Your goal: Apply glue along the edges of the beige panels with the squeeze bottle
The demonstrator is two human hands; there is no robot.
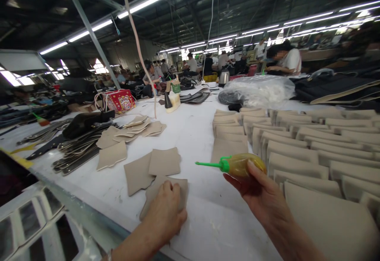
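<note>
Presently ours: bottle point(242, 163), gripped in closed right hand point(263, 193); patch point(152, 193), best pressed flat beneath curled left hand point(166, 207), grip unclear.

A white worktop point(192, 134), lightly specked near its front edge, bears several groups of goods. Three flat beige pieces point(164, 162) lie at the near middle, the closest one partly under the left hand point(168, 205). To their left spreads a heap of similar beige cutouts point(135, 128), next to stacked dark straps point(80, 146). Folded beige panels point(314, 150) stand in rows at right; behind them lies a clear plastic bundle point(261, 89). A red patterned bag point(120, 101) sits farther back on the left.
</note>
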